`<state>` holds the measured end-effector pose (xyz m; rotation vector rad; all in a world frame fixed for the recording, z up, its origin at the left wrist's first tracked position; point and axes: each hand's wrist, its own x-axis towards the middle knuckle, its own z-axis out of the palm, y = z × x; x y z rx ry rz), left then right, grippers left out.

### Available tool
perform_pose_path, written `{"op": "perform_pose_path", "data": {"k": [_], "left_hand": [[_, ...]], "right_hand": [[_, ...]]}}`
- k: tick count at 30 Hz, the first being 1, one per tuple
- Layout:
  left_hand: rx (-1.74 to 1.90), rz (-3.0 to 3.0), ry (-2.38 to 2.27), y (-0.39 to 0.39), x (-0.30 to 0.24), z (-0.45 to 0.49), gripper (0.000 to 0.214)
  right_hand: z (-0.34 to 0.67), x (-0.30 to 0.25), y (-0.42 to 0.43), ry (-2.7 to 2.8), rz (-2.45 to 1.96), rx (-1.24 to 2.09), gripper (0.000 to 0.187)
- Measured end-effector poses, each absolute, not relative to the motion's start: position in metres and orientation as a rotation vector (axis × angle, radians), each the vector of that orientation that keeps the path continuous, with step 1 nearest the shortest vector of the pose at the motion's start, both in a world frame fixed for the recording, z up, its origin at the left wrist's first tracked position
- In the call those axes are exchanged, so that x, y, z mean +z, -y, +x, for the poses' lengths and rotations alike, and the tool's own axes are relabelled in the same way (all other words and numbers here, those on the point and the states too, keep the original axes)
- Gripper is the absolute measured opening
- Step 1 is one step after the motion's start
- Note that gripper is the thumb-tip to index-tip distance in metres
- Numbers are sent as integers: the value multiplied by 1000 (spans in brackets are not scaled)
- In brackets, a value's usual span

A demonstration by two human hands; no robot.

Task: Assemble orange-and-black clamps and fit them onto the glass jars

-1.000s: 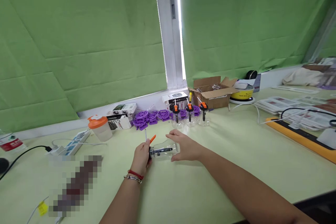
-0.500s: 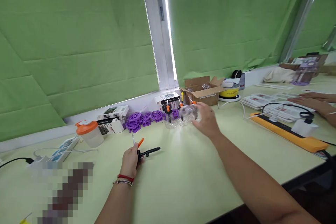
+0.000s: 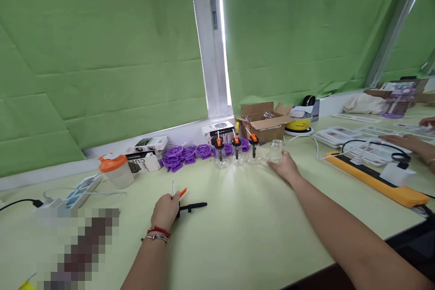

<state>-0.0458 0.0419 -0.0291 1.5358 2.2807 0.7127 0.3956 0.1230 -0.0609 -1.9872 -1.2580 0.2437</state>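
Note:
My left hand (image 3: pixel 166 210) is closed on a black pump part with an orange lever (image 3: pixel 188 206), whose black stem points right just above the table. My right hand (image 3: pixel 284 166) reaches far forward and its fingers rest around the base of a clear glass bottle (image 3: pixel 275 151) standing upright on the table. That bottle stands at the right end of a row of three clear bottles fitted with black and orange pump tops (image 3: pixel 236 151).
Purple plastic discs (image 3: pixel 190 152), small boxes (image 3: pixel 146 154), an orange-lidded cup (image 3: pixel 113 171) and a power strip (image 3: pixel 79 187) lie along the back. A cardboard box (image 3: pixel 263 122) and yellow bowl (image 3: pixel 299 121) sit behind the bottles. Another person's hands (image 3: pixel 413 142) are at the right.
My right hand pulled the clear bottle off the pump part, carried it forward and right, and stood it beside the row. My left hand stayed put with the pump part.

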Motion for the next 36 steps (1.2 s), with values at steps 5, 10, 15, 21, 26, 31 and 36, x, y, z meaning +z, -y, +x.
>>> {"op": "perform_pose_path", "data": {"k": [5, 10, 15, 21, 26, 31, 36], "left_hand": [[494, 1467, -2287, -43, -24, -51, 40], [520, 1422, -2321, -40, -20, -50, 38], [647, 1444, -2381, -32, -9, -48, 43], [888, 1686, -2465, -25, -2, -36, 39], [1180, 1841, -2255, -20, 1, -23, 41], [1391, 1639, -1731, -9, 6, -4, 61], [1373, 1537, -1592, -10, -1, 5, 37]], "right_hand": [[371, -44, -118, 1199, -1943, -168, 106], [300, -1, -110, 1699, -1500, -408, 69], [224, 22, -135, 1883, -1469, 31, 68], [192, 7, -163, 1582, -1761, 533, 67], [189, -5, -144, 1691, -1770, 365, 43], [173, -7, -84, 2208, -1341, -191, 41], [175, -6, -35, 2370, -865, -167, 38]]}}
